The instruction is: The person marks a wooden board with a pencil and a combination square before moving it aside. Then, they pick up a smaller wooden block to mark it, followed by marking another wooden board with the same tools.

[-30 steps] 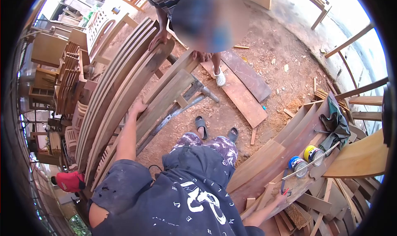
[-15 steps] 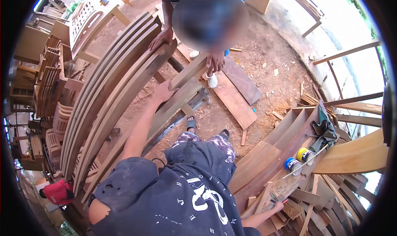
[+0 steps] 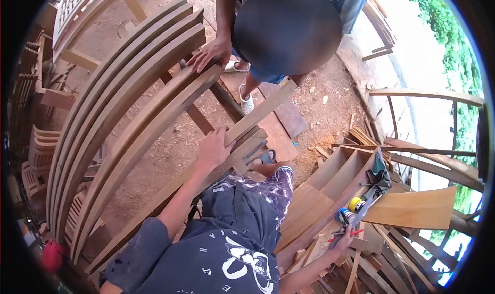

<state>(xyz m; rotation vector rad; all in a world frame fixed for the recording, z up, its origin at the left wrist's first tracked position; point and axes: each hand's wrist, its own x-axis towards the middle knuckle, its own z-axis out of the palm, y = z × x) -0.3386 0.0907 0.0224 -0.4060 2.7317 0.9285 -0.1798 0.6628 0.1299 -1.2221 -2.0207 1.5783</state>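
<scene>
My left hand (image 3: pixel 214 148) is closed over the top of a long, curved wooden beam (image 3: pixel 258 111) that slants across in front of me. In my right hand (image 3: pixel 342 243), out to the right over the wood pile, is a slim red pencil (image 3: pixel 357 232). A long, flat grey piece (image 3: pixel 363 210) overlaps the fingers of that hand, and its kind is unclear. Opposite me a person leans in, one hand (image 3: pixel 211 53) resting on the neighbouring curved beam (image 3: pixel 149 120). The far end of my beam meets that person's other hand (image 3: pixel 299 79), mostly hidden below the blurred head.
More curved beams (image 3: pixel 111 95) stand side by side at left. Right of me are a wooden cabinet frame (image 3: pixel 322 178), a blue can (image 3: pixel 342 216), a yellow can (image 3: pixel 356 204) and a heap of offcuts (image 3: pixel 381 263). Planks (image 3: pixel 276 131) lie on the dirt floor.
My right hand has risen from the offcuts with the pencil, and the grey piece now shows at it. The other person has leaned further in. My left hand stays on the beam; my view has shifted.
</scene>
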